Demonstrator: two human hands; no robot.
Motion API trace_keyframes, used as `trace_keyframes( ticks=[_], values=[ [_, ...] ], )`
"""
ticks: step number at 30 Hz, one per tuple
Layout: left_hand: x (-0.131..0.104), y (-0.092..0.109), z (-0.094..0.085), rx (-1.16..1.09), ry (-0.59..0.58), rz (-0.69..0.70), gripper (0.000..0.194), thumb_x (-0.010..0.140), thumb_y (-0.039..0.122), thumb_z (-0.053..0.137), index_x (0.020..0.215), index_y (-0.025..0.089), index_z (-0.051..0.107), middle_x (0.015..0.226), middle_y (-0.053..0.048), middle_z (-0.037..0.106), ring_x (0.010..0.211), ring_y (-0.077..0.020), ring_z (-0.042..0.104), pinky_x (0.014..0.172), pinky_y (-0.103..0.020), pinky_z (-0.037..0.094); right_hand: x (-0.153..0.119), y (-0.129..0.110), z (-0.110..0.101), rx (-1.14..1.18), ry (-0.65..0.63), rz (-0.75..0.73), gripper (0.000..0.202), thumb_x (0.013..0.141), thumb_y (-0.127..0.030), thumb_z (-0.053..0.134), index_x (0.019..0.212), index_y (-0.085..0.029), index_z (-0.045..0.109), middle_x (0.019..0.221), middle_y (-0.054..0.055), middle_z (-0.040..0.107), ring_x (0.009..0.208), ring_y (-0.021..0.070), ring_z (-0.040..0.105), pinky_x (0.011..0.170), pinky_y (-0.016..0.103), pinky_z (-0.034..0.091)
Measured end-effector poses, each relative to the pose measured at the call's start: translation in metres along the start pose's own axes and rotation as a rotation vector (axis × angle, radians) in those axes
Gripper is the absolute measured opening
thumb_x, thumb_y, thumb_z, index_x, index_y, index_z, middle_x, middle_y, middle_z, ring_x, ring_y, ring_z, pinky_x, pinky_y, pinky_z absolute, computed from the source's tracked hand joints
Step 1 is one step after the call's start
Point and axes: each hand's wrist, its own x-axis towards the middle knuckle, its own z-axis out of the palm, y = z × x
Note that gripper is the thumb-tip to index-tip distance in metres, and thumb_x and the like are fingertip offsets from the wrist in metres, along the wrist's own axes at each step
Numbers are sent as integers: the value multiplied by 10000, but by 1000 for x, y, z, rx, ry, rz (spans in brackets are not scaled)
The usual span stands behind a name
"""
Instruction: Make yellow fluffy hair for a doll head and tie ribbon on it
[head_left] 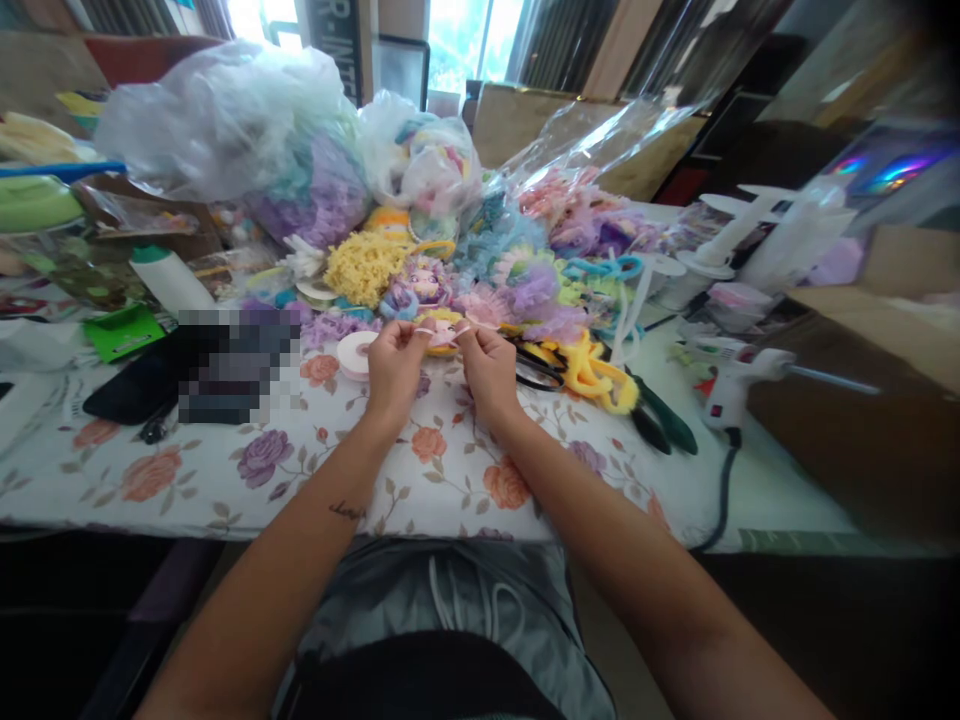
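Observation:
Both hands meet over the middle of the flowered tablecloth [427, 480]. A thin pale pink ribbon [441, 332] is held between them. My left hand [396, 358] pinches its left end between thumb and forefinger. At the other end, my right hand [489, 368] pinches it the same way. Something yellow shows just behind the ribbon; its kind is unclear. Beside my left wrist lies a ribbon spool [355, 355]. Black-handled scissors [540, 368] rest to the right of my right hand, partly under yellow fuzzy strips [596, 372].
Fluffy yarn pieces [367, 265] and plastic bags [232, 120] crowd the back of the table. Dark-green-handled pliers [664, 415] and a corded glue gun [739, 385] lie right, before a cardboard box [862, 370]. A black phone [142, 375] and white thread cone [172, 283] are left.

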Motion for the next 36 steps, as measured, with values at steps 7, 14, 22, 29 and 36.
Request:
trace_keyframes(
  ticks=[7, 14, 22, 29, 36],
  values=[
    [0, 1, -1, 72, 8, 85, 204, 746, 309, 657, 668, 169, 531, 590, 39, 476, 533, -80, 420, 505, -210, 339, -4, -9, -4, -46, 61, -73, 357, 800, -466, 592, 603, -175, 524, 519, -56, 367, 500, 85, 295, 481, 229, 251],
    [2, -1, -4, 149, 72, 121, 194, 703, 296, 686, 674, 177, 537, 599, 36, 479, 545, -89, 419, 511, -211, 354, -3, -6, -9, -480, 184, -234, 400, 800, -479, 563, 528, -189, 512, 474, -38, 393, 493, 108, 352, 523, 252, 251],
    [4, 1, -10, 338, 136, 218, 197, 692, 295, 707, 667, 181, 548, 595, 33, 451, 578, -109, 402, 549, -232, 339, 3, -2, -13, -921, 201, -459, 458, 782, -530, 553, 482, -203, 439, 492, 23, 467, 548, 158, 418, 537, 286, 174],
    [5, 1, -12, 430, 92, 265, 163, 724, 288, 678, 634, 174, 603, 622, 15, 479, 608, -124, 426, 585, -252, 335, 2, -1, -11, -762, 110, -288, 491, 836, -491, 528, 452, -197, 441, 437, -13, 402, 479, 133, 385, 523, 283, 210],
    [6, -1, -12, 450, 72, 260, 162, 725, 298, 679, 636, 173, 625, 629, 12, 480, 620, -130, 435, 597, -255, 337, 2, 0, -8, -416, -20, -311, 243, 846, -330, 539, 650, -188, 565, 583, -23, 522, 552, 121, 441, 559, 243, 324]
  ],
)
